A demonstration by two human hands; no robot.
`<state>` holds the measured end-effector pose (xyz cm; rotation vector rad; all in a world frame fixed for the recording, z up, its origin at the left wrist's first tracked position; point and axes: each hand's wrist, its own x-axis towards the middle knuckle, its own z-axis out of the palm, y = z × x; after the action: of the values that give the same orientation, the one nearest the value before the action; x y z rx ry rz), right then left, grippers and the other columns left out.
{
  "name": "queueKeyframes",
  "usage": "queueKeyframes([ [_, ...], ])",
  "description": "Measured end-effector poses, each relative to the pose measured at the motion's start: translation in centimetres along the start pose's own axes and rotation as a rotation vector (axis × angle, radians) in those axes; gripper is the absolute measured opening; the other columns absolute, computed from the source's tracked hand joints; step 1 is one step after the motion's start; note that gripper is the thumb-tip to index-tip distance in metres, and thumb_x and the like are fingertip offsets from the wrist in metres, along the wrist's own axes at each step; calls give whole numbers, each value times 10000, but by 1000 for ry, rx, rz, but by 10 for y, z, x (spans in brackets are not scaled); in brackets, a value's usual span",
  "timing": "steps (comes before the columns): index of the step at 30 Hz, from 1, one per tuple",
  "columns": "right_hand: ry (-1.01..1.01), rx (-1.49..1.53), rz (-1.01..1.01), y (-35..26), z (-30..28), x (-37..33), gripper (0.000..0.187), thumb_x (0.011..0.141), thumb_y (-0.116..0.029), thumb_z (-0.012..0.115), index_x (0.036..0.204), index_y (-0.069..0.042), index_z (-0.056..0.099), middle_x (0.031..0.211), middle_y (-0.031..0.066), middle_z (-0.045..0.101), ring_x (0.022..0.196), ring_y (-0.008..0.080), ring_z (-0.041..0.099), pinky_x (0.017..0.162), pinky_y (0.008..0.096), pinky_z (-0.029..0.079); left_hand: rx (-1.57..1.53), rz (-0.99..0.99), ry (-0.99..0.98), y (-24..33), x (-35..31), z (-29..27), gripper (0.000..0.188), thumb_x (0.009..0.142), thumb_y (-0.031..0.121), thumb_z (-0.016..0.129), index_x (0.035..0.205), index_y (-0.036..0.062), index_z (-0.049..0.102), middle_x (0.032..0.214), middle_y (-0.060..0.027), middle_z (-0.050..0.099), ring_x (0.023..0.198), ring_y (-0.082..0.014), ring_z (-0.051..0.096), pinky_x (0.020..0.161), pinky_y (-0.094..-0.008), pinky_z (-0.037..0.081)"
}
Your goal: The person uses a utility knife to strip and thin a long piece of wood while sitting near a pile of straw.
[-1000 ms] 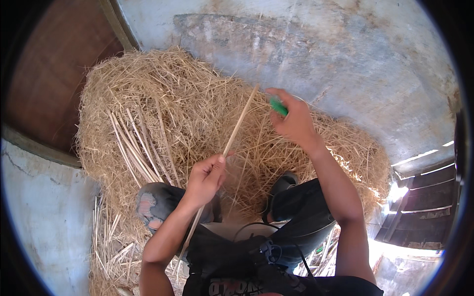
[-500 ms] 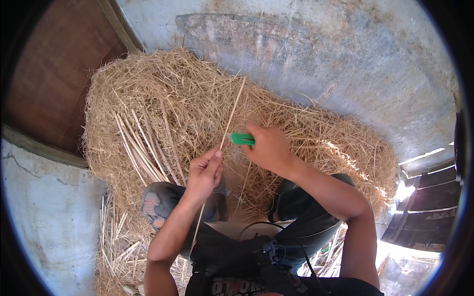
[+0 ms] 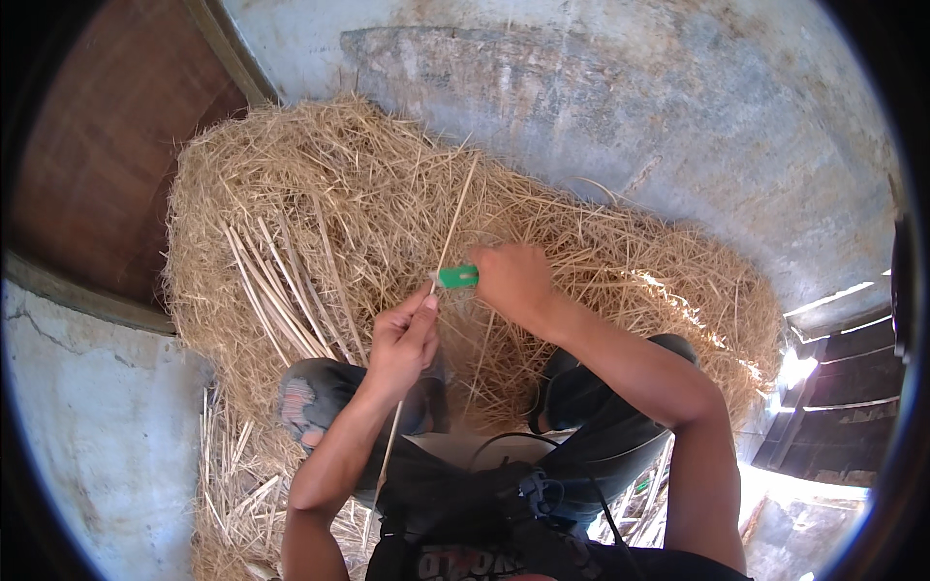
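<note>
**Two hands work a straw stalk over a heap of straw**

The left hand [image 3: 402, 334] is closed in a pinch around a long, pale stalk [image 3: 452, 228], with thumb and fingers pressed together on it. The stalk runs from below the hand, beside the forearm, up and slightly to the right over the straw heap [image 3: 320, 184], its far end lying above the pile.

The right hand [image 3: 513, 281] is curled shut around a small green tool [image 3: 455, 277], whose green end sticks out to the left of the fist and meets the stalk just above the left hand's fingertips. Whether the tool touches the stalk or only sits beside it cannot be told.

A row of straight, cleaned stalks [image 3: 276, 290] lies on the left part of the heap, near the left hand but apart from it. More loose stalks [image 3: 232, 474] lie on the ground by the person's left knee [image 3: 310, 397], which shows through torn jeans. Behind the heap stands a grey plastered wall [image 3: 601, 107], and a brown wooden panel [image 3: 107, 155] is at the upper left.
</note>
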<state>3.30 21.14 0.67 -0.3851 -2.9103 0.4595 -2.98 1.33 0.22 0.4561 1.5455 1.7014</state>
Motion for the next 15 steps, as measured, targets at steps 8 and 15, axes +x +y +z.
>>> queueKeyframes([
  [8, 143, -58, 312, 57, -44, 38, 92, 836, -55, 638, 872, -17, 714, 724, 191, 698, 642, 340, 702, 626, 474, 569, -34, -33, -154, 2, -6, 10, 469, 1111, 292, 486, 1486, 11, 496, 619, 66, 286, 450, -55, 264, 423, -246, 245],
  [15, 397, -85, 611, 149, -104, 33, 195, 891, -142, 636, 944, 14, 741, 774, 196, 720, 691, 327, 710, 660, 452, 570, -128, -130, -338, -6, -22, 6, 460, 1122, 324, 439, 1437, 1, 527, 628, 62, 281, 444, -53, 256, 411, -243, 218],
])
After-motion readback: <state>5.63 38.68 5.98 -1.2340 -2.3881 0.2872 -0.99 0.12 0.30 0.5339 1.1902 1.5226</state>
